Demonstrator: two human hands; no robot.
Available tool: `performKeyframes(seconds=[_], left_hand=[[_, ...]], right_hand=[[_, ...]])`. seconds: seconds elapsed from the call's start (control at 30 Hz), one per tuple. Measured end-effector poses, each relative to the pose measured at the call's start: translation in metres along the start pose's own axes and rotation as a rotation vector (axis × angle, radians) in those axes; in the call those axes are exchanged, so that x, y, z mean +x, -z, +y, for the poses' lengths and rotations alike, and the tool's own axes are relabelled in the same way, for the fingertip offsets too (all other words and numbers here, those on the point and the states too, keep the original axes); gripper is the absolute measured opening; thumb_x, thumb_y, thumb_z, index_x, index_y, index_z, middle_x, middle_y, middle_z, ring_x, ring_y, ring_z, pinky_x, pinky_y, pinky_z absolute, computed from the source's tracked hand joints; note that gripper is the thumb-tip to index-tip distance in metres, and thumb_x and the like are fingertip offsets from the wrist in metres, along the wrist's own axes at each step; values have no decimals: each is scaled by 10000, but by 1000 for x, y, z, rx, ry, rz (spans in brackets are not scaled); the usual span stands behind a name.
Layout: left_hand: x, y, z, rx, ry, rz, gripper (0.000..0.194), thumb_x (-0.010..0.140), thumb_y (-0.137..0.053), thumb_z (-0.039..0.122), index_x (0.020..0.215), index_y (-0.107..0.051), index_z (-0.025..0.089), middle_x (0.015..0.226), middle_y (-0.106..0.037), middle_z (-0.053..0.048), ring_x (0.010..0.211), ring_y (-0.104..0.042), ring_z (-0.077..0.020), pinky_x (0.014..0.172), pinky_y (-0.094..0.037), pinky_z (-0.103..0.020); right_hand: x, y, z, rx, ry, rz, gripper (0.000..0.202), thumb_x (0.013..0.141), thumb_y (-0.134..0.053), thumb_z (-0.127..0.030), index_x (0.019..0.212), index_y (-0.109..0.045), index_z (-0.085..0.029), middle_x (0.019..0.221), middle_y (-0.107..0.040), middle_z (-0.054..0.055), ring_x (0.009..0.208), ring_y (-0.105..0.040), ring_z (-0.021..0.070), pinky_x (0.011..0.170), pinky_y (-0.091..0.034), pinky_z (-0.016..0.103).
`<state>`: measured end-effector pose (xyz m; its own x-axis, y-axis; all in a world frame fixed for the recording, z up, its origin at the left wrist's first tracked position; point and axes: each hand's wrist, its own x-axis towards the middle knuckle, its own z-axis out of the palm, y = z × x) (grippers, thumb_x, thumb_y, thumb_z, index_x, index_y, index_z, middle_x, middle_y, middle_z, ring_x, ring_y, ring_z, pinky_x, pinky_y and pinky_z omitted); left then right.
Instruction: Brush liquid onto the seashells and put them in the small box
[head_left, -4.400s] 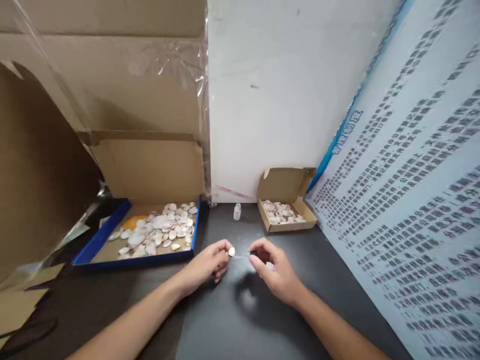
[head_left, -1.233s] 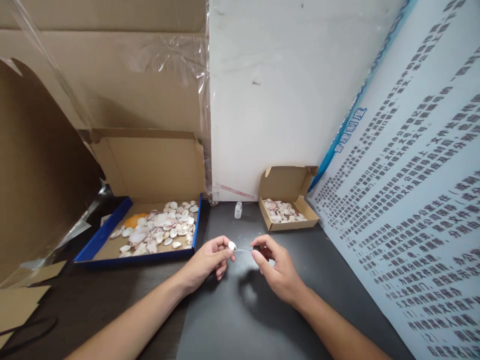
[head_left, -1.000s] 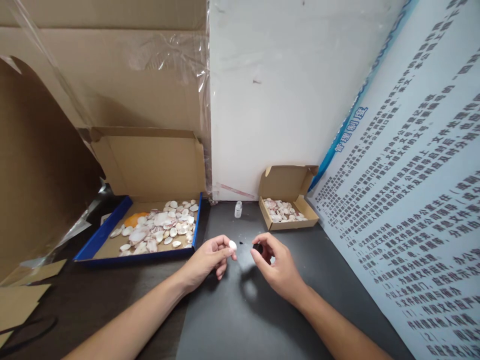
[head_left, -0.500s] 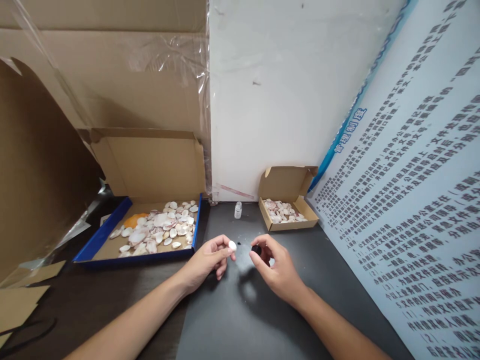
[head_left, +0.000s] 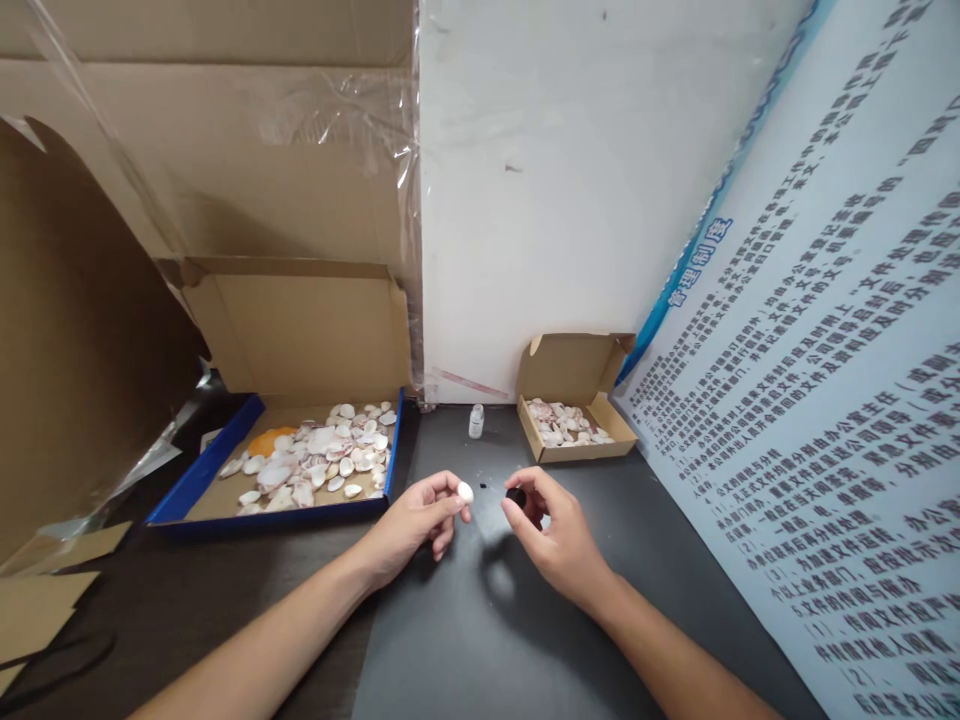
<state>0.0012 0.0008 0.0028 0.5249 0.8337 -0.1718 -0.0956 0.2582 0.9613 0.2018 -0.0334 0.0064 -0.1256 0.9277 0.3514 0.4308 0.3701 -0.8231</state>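
Observation:
My left hand (head_left: pixel 424 515) pinches a small white seashell (head_left: pixel 466 492) between thumb and forefinger, above the dark mat. Facing it from the right, my right hand (head_left: pixel 551 525) grips a black bottle cap (head_left: pixel 515 497) with its fingertips. A tiny dark tip (head_left: pixel 483 486) shows between the shell and the cap; whether a thin stem joins it to the cap I cannot make out. The shell and this tip are apart. Beyond both hands a small clear glass bottle (head_left: pixel 476 424) stands upright on the mat, its neck uncapped.
An open blue-edged cardboard box (head_left: pixel 214 500) with many shells stands at the left. A smaller open cardboard box (head_left: pixel 585 453), also holding shells, is at the back right. A white wall (head_left: pixel 540 200) closes the back, and a printed poster (head_left: pixel 825 420) lines the right side.
My right hand has shifted very slightly right with the bottle cap, and the dark tip has moved right too. My left hand and the seashell are nearly still.

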Motion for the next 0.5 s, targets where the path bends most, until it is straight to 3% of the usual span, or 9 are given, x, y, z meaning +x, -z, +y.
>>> performKeyframes(seconds=[0.27, 0.5], left_hand=[[0, 1, -2, -1, -2, -2, 251, 822, -616, 384, 850, -473, 179, 770, -590, 31, 383, -408, -15, 409, -320, -169], [1, 1, -2, 3, 15, 3, 239, 827, -612, 380, 859, -486, 179, 771, -585, 33, 390, -410, -13, 414, -321, -167]], right_hand=[[-3, 1, -1, 113, -17, -60, 164, 939, -468, -331, 984, -539, -191, 688, -457, -32, 580, -449, 114, 542, -371, 225], [-1, 0, 0, 19, 5, -13, 121, 907, -523, -292, 966, -547, -189, 673, -459, -35, 579, -445, 113, 552, -361, 227]])
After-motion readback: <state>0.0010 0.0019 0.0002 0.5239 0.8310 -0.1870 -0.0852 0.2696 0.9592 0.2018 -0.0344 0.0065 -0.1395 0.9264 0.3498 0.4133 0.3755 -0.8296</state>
